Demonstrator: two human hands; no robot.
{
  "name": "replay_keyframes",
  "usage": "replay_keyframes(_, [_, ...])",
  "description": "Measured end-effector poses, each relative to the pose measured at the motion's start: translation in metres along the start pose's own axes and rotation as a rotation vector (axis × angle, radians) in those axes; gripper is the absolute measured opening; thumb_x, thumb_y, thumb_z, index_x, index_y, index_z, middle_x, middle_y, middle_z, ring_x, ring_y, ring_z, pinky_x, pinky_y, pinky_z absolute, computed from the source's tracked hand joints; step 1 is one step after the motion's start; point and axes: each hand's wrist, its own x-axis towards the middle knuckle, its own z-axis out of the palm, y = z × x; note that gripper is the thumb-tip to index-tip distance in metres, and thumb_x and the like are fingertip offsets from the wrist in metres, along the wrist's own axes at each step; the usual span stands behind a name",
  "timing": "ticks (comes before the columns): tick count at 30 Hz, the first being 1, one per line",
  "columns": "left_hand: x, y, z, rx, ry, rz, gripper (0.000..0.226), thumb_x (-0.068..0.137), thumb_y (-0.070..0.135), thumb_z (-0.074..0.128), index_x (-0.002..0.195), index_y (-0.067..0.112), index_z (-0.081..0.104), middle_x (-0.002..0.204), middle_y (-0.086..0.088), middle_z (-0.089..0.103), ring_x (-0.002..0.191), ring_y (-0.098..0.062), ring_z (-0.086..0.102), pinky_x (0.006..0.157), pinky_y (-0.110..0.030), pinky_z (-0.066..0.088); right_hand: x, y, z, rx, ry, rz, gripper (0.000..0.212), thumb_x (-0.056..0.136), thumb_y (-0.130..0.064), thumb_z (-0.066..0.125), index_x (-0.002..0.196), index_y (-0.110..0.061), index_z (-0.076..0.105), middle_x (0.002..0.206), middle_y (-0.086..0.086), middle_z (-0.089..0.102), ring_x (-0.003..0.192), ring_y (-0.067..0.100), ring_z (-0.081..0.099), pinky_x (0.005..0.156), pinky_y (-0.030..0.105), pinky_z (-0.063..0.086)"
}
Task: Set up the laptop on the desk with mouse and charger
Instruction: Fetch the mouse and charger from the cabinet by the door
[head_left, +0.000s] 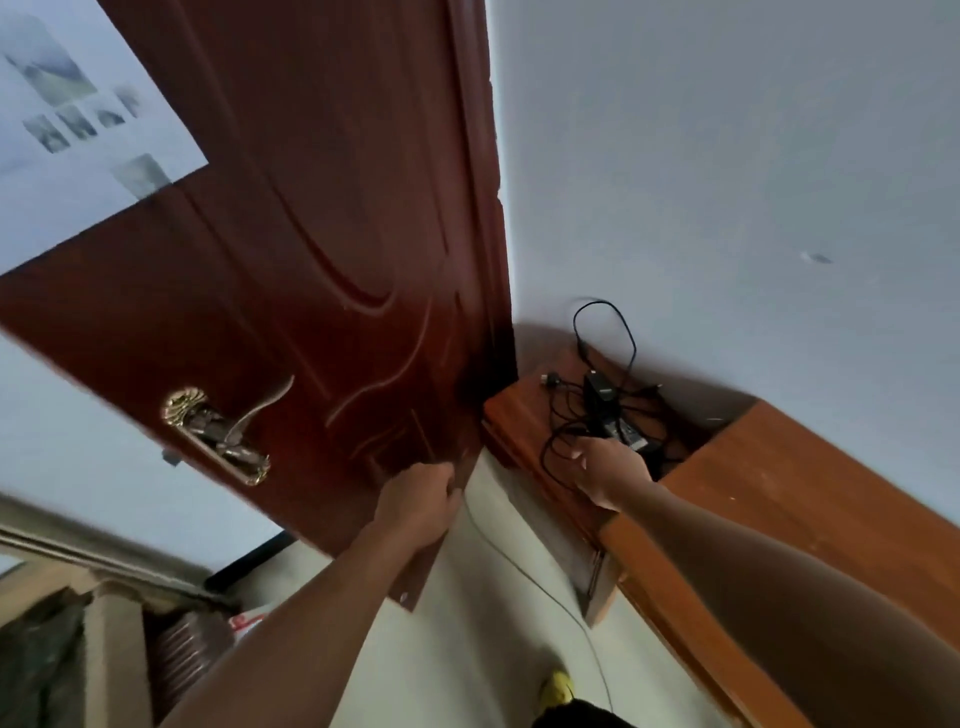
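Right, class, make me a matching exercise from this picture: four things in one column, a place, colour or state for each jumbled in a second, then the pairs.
Things
1. charger
2. handle
3. left hand
4. right hand

Descriptions
A. fingers curled at the door's edge
B. black, lying on the desk by the wall
C. reaching over the cables
D. brass-coloured, on the door

Pairs: 1-B, 2-D, 3-A, 4-C
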Motion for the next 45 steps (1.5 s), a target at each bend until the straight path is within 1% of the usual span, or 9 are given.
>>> replay_keyframes(7, [0.149,0.002,-0.018,0.023,-0.113,0.117,0.024,0.091,0.035,0.049,0.104,0.018,0.061,0.104,-0.008,0.066,0.098,-0.031,0.062,0.080,-0.036,0.050,0.095,0.014,-0.031,-0.005,0.048,0.124,0.028,0.090,-0.032,0.051,0.115,-0.027,0.063,0.114,0.001,0.068,0.109,0.027,0.061,0.082,0.035,0.049])
replay_keyframes(16, [0.321,0.055,-0.004,0.099,-0.212,0.514,0.027,0.092,0.037,0.051,0.107,0.018,0.063,0.107,-0.007,0.068,0.101,-0.030,0.064,0.082,-0.036,0.050,0.150,0.087,-0.038,-0.067,0.087,0.626,0.039,0.086,-0.028,0.056,0.124,-0.019,0.056,0.120,0.010,0.056,0.116,0.033,0.049,0.089,0.043,0.046])
replay_keyframes(25, [0.393,0.080,0.041,0.184,-0.377,0.689,0.029,0.093,0.036,0.050,0.112,0.018,0.063,0.108,-0.005,0.068,0.100,-0.027,0.064,0.079,-0.035,0.049,0.168,0.132,-0.007,-0.087,-0.105,0.849,0.044,0.087,-0.027,0.057,0.130,-0.023,0.048,0.134,0.009,0.045,0.133,0.032,0.031,0.098,0.048,0.039])
replay_keyframes(28, [0.406,0.082,0.058,0.158,-0.439,0.654,0.032,0.093,0.036,0.052,0.119,0.018,0.061,0.113,-0.005,0.067,0.105,-0.026,0.063,0.082,-0.035,0.050,0.175,0.147,0.004,0.140,-0.074,0.921,0.030,0.088,-0.031,0.061,0.114,-0.016,0.063,0.120,0.012,0.060,0.116,0.034,0.051,0.085,0.038,0.045])
replay_keyframes(31, [0.416,0.084,0.070,0.122,-0.508,0.602,0.037,0.092,0.036,0.056,0.125,0.019,0.057,0.123,-0.004,0.063,0.111,-0.024,0.060,0.087,-0.035,0.049,0.189,0.147,-0.002,0.542,0.112,0.891,0.019,0.085,-0.034,0.069,0.085,-0.015,0.073,0.081,0.007,0.069,0.080,0.025,0.064,0.067,0.029,0.045])
replay_keyframes(34, [0.428,0.094,0.079,-0.086,-0.616,0.476,0.053,0.085,0.035,0.065,0.133,0.022,0.048,0.129,-0.007,0.053,0.114,-0.023,0.055,0.090,-0.031,0.045,0.207,0.138,-0.037,1.011,0.270,0.771,0.024,0.082,-0.021,0.072,0.059,-0.015,0.068,0.054,0.002,0.056,0.050,0.014,0.049,0.054,0.028,0.039])
replay_keyframes(38, [0.448,0.113,0.078,-0.363,-0.731,0.310,0.078,0.076,0.030,0.075,0.143,0.034,0.035,0.141,-0.007,0.040,0.127,-0.026,0.046,0.105,-0.039,0.041,0.222,0.133,-0.100,1.311,0.323,0.659,0.020,0.076,-0.022,0.067,0.057,-0.015,0.066,0.054,0.000,0.053,0.043,0.012,0.042,0.045,0.022,0.034])
replay_keyframes(42, [0.457,0.137,0.076,-0.458,-0.774,0.342,0.047,0.083,0.026,0.070,0.128,0.029,0.055,0.133,-0.004,0.050,0.124,-0.023,0.049,0.103,-0.037,0.043,0.226,0.133,-0.127,1.505,0.268,0.575,0.037,0.083,-0.015,0.056,0.047,-0.020,0.054,0.055,0.004,0.033,0.045,0.015,0.026,0.048,0.028,0.025])
replay_keyframes(45, [0.460,0.152,0.069,-0.508,-0.830,0.433,0.008,0.089,0.023,0.063,0.093,0.018,0.068,0.103,0.004,0.064,0.105,-0.018,0.059,0.082,-0.021,0.043,0.226,0.131,-0.133,1.631,0.250,0.564,0.031,0.083,-0.017,0.051,0.052,-0.018,0.051,0.052,-0.003,0.029,0.046,0.012,0.023,0.049,0.027,0.025])
